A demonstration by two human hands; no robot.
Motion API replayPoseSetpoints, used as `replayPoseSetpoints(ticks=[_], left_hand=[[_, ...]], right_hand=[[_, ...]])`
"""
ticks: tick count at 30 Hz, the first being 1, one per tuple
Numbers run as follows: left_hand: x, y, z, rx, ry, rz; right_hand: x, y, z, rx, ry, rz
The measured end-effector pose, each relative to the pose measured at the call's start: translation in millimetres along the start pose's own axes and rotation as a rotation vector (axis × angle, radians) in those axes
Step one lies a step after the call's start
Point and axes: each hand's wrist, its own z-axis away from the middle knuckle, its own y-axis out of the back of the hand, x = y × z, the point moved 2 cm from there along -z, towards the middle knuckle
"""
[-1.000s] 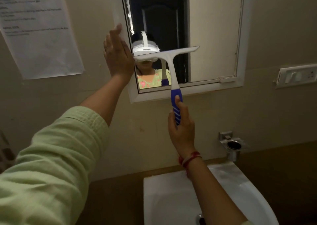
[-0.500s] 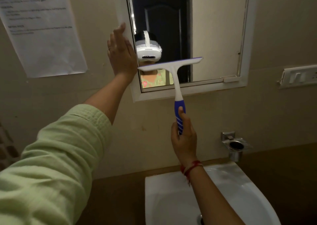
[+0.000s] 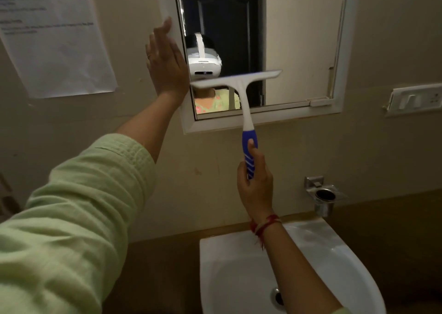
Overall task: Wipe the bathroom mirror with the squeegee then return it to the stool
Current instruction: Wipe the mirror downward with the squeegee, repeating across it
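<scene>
Squeegee (image 3: 243,103) is lying across the lower left of the mirror (image 3: 299,38), about 7 o'clock on the glass, with its white T-shaped head nearly level and the right end tipping slightly up. The blade edge is blurring, so contact with the glass is likely but cannot be confirmed. The right hand (image 3: 254,182) is wrapping the blue grip low down, thumb running up the handle. I judge this is for pressing the blade flat while drawing it down. The left hand (image 3: 167,62) is holding nothing. Its straight fingers are pressing flat on the white frame (image 3: 263,121) at 9 o'clock of the mirror, probably bracing the reach or steadying the panel. The hands are working well apart. The grip is looking rubbery, with white diagonal stripes, and the neck above it is smooth, hard plastic. The glass is flat and glossy, reflecting a dark door. The frame is smooth and moulded. At 6 o'clock a glossy white sink (image 3: 334,254) is curving out below the wall. At 4 o'clock a polished metal ring holder (image 3: 324,195) is projecting from the wall. A matte paper notice (image 3: 55,45) is hanging at 10 o'clock. The pale green sleeve (image 3: 71,218) is showing a fine woven rib. The stool is not in view, and the wiping is under way.
</scene>
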Motion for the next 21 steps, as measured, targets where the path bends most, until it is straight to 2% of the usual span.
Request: replayPoseSetpoints(ticks=[6,14,21], left_hand=[[3.5,1.2,0.2,-0.001,-0.022,0.010],[1.0,-0.3,0.8,0.012,-0.023,0.005],[-0.2,-0.7,1.3,0.006,-0.019,0.002]], right_hand=[[18.5,2.2,52.9,-0.089,-0.054,0.053],[6.4,2.6,17.2,-0.037,-0.004,0.094],[12.7,5.9,40.0,-0.050,-0.016,0.082]])
